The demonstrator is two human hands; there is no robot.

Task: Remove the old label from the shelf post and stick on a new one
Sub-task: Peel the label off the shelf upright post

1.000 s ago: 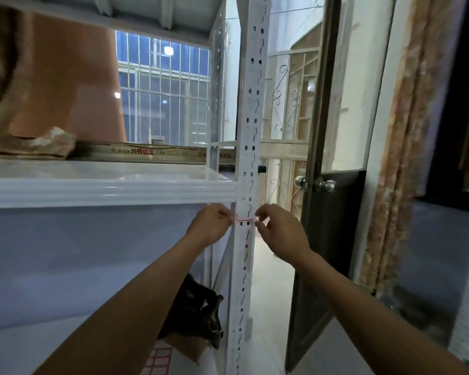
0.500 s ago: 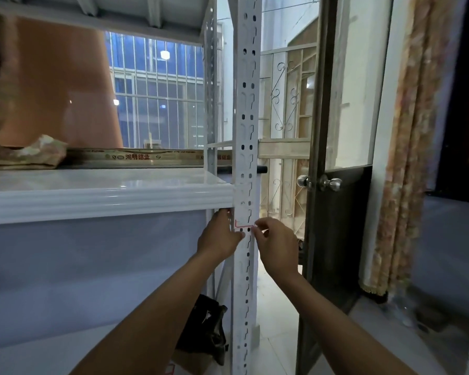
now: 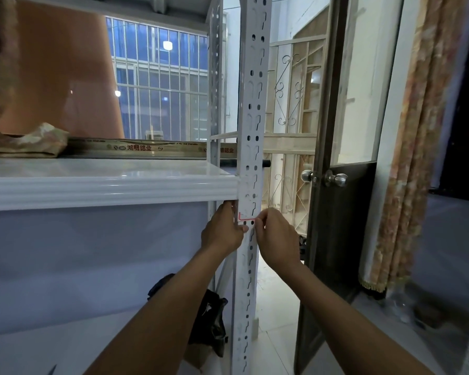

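Observation:
A white perforated shelf post (image 3: 252, 125) runs from top to bottom in the middle of the view. Just under the shelf board, a small white label with a red border (image 3: 246, 215) lies on the post's front face. My left hand (image 3: 222, 231) grips the post's left edge beside the label, its thumb on the front face. My right hand (image 3: 275, 236) is at the post's right edge, with curled fingertips pinching the label's right end.
A glossy white shelf board (image 3: 106, 182) juts left from the post, carrying a long printed carton (image 3: 152, 150) and a crumpled cloth (image 3: 38, 139). A dark door with a metal knob (image 3: 335, 178) stands open to the right. A black bag (image 3: 210, 323) lies on the floor by the post.
The view has shifted so the post and shelf sit lower. My left hand went from a loose fist near the label to gripping the post's edge. My right hand stays at the label's right end.

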